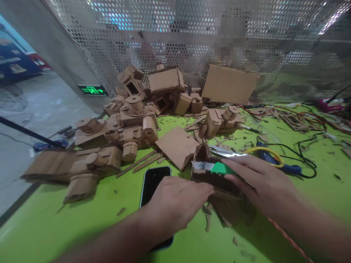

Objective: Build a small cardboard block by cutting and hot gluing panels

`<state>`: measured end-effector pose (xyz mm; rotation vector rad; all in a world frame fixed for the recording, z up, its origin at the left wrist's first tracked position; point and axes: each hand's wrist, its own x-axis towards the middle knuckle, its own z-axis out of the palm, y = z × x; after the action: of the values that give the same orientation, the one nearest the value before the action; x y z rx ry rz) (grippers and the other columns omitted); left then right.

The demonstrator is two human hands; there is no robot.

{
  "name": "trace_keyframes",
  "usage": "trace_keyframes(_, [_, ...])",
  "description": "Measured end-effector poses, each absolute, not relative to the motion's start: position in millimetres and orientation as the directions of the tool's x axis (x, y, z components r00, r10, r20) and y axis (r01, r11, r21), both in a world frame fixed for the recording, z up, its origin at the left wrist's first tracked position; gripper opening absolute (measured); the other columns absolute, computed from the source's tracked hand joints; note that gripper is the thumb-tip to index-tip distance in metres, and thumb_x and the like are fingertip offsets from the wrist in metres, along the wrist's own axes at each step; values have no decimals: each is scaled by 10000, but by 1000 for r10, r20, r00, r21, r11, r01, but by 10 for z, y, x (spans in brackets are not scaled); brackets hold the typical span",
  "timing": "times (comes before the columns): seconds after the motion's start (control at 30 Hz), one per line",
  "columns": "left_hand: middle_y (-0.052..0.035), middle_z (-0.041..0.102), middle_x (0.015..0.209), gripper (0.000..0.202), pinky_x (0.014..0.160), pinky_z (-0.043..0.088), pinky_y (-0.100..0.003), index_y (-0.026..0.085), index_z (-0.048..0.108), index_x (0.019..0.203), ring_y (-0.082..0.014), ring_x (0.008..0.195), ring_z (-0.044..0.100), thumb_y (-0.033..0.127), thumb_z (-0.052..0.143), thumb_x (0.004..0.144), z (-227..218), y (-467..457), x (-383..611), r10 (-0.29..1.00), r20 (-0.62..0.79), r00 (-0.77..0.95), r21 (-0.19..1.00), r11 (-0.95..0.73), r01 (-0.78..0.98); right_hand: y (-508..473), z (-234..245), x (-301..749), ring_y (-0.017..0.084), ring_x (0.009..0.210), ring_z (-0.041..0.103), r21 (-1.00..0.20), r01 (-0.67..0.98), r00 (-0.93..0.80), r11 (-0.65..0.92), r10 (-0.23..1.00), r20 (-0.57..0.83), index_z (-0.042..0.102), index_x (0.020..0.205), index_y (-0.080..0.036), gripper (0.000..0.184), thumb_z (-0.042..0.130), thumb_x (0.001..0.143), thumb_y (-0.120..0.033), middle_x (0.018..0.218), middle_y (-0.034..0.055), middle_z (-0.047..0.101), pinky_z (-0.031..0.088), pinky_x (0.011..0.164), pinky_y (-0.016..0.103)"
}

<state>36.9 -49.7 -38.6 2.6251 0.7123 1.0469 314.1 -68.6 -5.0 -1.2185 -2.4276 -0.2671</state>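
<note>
A: Where to look for the cardboard box (216, 179)?

B: Right of centre, lower half of the frame, over the green tabletop (35, 219). Open side up, between both hands. Resting or slightly raised? Cannot tell.

A: And the fingers?

B: On the left hand (178, 197), bunched close together, tips at the near wall. Pinching or only pressing: cannot tell, with the underside out of sight. On the right hand (255, 175), closed over a green cutter (221, 168), silvery blade laid across the box's opening, pointing left.

A: Likely feel?

B: Probably light, fairly stiff along the corners, softer in mid-wall. Hardly slippery, but apt to crush or fray at the rough rim. Best held low by a corner or by two opposite walls, well off the blade's line.

A: Anything inside?

B: Too dark in there; apart from the blade across the opening, impossible to make out.

A: Other containers?

B: Upper centre, a larger carton (164, 81), apparently closed, contents hidden. Left of that, a cardboard model (130, 82) with a dark rectangular opening; again, too shadowed to read.
</note>
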Motion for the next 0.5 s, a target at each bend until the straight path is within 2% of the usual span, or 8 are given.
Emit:
trace_keyframes(0.17, [19,885,947,177,681,591,-252,206,766,1156,-143,702,810,251,603,1107,-390,-484,372,506,608,612,387,-862,328,-665,-14,3152,339,984,833,-22,792,-547,610,726,416,722,1340,-136,303,584,1123,-297,1220,198,817,701,837,515])
trace_keyframes(0.37, [37,878,936,139,655,561,-264,200,766,1135,-146,685,802,215,639,1082,-388,-478,374,510,618,599,388,-860,331,-653,28,3156,309,1046,830,-84,768,-572,635,739,357,715,1354,-186,294,557,1137,-306,1281,164,807,702,847,454])
trace_keyframes(0.5, [33,879,949,160,669,564,-269,194,766,1158,-150,703,812,223,627,1086,-405,-474,384,497,632,594,377,-867,324,-622,-26,3141,310,1007,834,-76,792,-533,606,746,398,725,1330,-177,287,563,1133,-309,1242,164,812,699,813,444])
